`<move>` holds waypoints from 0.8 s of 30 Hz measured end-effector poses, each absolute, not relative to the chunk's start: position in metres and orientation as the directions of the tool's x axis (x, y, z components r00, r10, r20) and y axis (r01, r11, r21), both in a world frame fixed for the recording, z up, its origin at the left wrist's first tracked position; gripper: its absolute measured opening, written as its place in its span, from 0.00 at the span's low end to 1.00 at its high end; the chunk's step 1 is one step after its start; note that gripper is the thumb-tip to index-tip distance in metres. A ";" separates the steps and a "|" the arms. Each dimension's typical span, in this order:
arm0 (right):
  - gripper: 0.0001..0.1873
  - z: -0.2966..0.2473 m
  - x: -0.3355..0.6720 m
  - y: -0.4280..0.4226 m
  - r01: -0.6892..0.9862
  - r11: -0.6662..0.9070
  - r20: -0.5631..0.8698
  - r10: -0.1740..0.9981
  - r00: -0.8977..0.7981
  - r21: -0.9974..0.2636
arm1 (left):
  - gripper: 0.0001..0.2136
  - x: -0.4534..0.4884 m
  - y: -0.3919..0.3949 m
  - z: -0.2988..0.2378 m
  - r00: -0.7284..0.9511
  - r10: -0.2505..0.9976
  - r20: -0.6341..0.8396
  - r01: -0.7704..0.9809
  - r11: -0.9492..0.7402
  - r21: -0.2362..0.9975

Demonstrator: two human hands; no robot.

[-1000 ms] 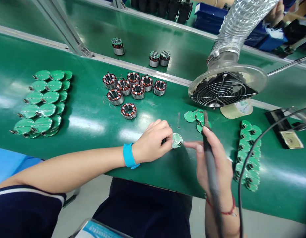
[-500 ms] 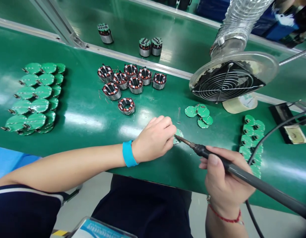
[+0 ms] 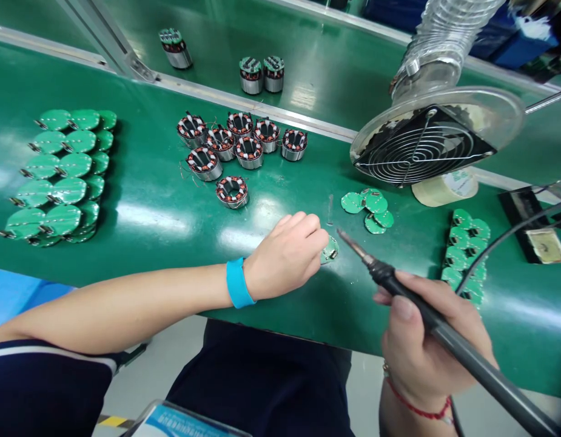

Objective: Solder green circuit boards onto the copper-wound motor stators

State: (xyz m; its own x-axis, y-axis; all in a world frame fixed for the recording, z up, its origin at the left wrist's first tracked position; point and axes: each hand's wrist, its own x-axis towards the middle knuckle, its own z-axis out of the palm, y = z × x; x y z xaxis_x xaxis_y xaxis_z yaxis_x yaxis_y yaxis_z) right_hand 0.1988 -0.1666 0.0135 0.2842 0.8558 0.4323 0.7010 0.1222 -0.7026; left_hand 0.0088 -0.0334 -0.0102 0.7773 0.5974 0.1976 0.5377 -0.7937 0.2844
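Head cam, and we've got the green bench right in front of us. Our left hand, the one with the blue wristband, is curled over the edge of a small round circuit board lying just past our knuckles. The fingertips are hidden, so we can't tell whether they're pinching it or just pressing on it. Our right hand is wrapped round a soldering iron, thumb and fingers closed on the handle, tip just beside the board's upper right edge and not touching it, as far as we can see. Near that tip there's a loose cluster of small boards, partly overlapping. We've also got eight copper-wound cores up beyond the left hand, bigger green boards in rows far left, and a fan hanging on its hose at upper right.
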 end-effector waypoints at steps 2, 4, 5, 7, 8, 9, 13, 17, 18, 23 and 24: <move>0.19 0.012 0.194 -0.161 0.674 0.115 0.434 0.840 0.326 -0.730 | 0.08 0.009 -0.033 -0.010 0.781 0.593 0.196 0.535 -0.797 0.281; 0.22 0.009 0.188 -0.151 0.646 0.086 0.375 0.868 0.325 -0.758 | 0.08 0.009 -0.034 -0.010 0.782 0.590 0.201 0.529 -0.799 0.286; 0.22 0.006 0.185 -0.146 0.651 0.080 0.345 0.892 0.291 -0.755 | 0.08 0.009 -0.034 -0.009 0.783 0.588 0.203 0.526 -0.800 0.289; 0.22 -0.001 0.180 -0.137 0.687 0.091 0.297 0.936 0.187 -0.721 | 0.08 0.010 -0.036 -0.009 0.780 0.591 0.205 0.527 -0.798 0.293; 0.23 -0.005 0.177 -0.133 0.701 0.104 0.276 0.951 0.137 -0.705 | 0.08 0.010 -0.037 -0.008 0.779 0.593 0.202 0.528 -0.795 0.299; 0.24 -0.009 0.175 -0.130 0.705 0.116 0.260 0.960 0.101 -0.700 | 0.07 0.010 -0.037 -0.007 0.776 0.598 0.198 0.529 -0.789 0.313; 0.30 -0.023 0.165 -0.125 0.674 0.113 0.260 0.958 0.121 -0.730 | 0.06 0.002 -0.023 -0.005 0.738 0.644 0.202 0.468 -0.704 0.534; 0.30 -0.026 0.160 -0.125 0.683 0.120 0.285 0.949 0.134 -0.721 | 0.22 -0.010 0.012 -0.012 0.791 0.586 0.176 0.315 -0.637 0.703; 0.30 -0.026 0.160 -0.125 0.693 0.125 0.293 0.947 0.129 -0.710 | 0.24 -0.011 0.021 -0.015 0.820 0.554 0.142 0.311 -0.640 0.703; 0.28 -0.027 0.161 -0.124 0.724 0.140 0.320 0.940 0.117 -0.675 | 0.09 -0.011 0.039 -0.023 0.847 0.528 0.058 0.345 -0.630 0.695; 0.28 -0.028 0.161 -0.124 0.723 0.141 0.321 0.940 0.116 -0.676 | 0.07 -0.011 0.039 -0.023 0.842 0.536 0.067 0.333 -0.613 0.717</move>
